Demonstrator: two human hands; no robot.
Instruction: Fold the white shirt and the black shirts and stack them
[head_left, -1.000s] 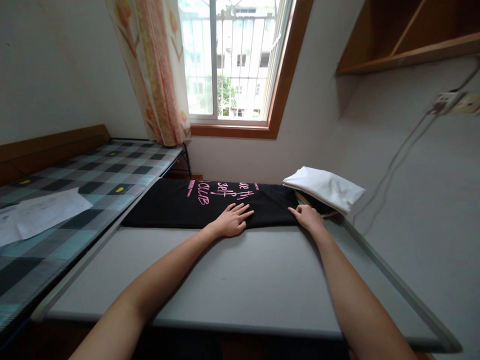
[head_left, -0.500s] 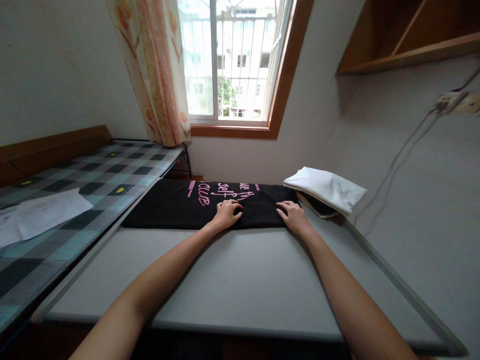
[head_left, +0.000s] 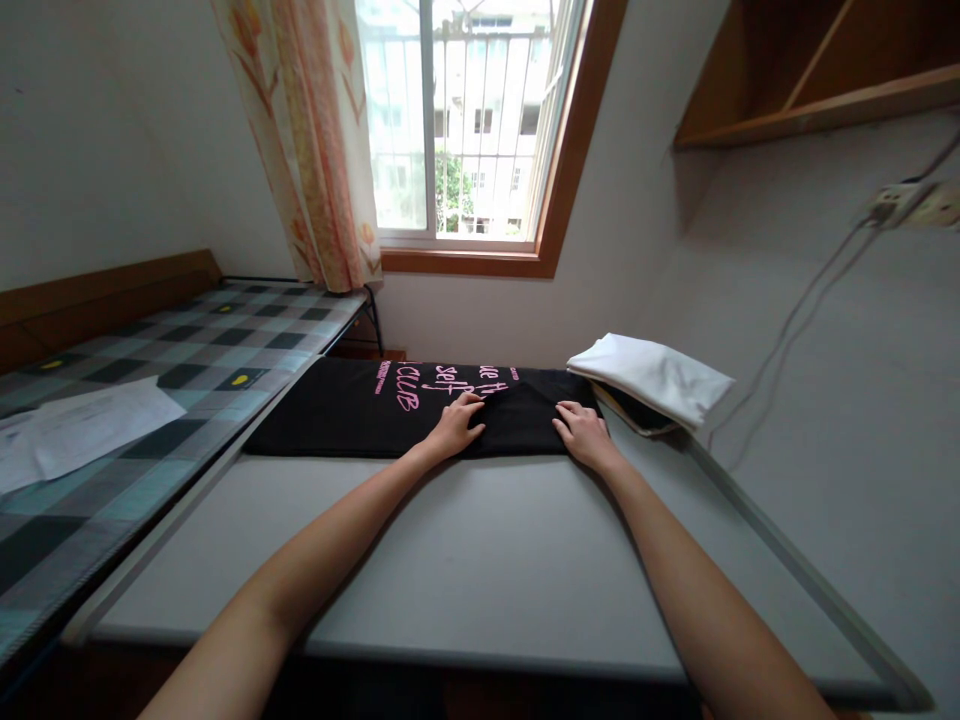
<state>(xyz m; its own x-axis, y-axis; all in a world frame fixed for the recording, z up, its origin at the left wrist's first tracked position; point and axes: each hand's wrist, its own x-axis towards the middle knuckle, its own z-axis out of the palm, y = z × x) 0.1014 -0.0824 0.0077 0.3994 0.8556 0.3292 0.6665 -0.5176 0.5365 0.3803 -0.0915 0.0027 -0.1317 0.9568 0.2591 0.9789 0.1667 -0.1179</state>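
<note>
A black folded garment (head_left: 330, 415) with pink lettering lies across the far part of the light grey table. It looks like a T-shirt, though its full shape is hidden by the folds. My left hand (head_left: 454, 428) rests on it just right of the middle, fingers apart on the cloth beside the pink print. Near the garment's right end, my right hand (head_left: 586, 434) lies on the fabric with its fingers spread and slightly bent. Between the two hands the cloth rises in a low wrinkle. Neither hand visibly pinches the fabric.
A white folded cloth item (head_left: 651, 378) with a dark opening sits at the table's right back, close to my right hand. The grey table (head_left: 465, 570) meets a checked bed (head_left: 150, 345) on the left, where papers (head_left: 105, 425) lie. A wooden shelf (head_left: 817, 115) juts out above right.
The fingers of my left hand have shifted slightly away from me on the garment, and the wrinkle beside them is a bit more raised. My right hand has barely moved.
</note>
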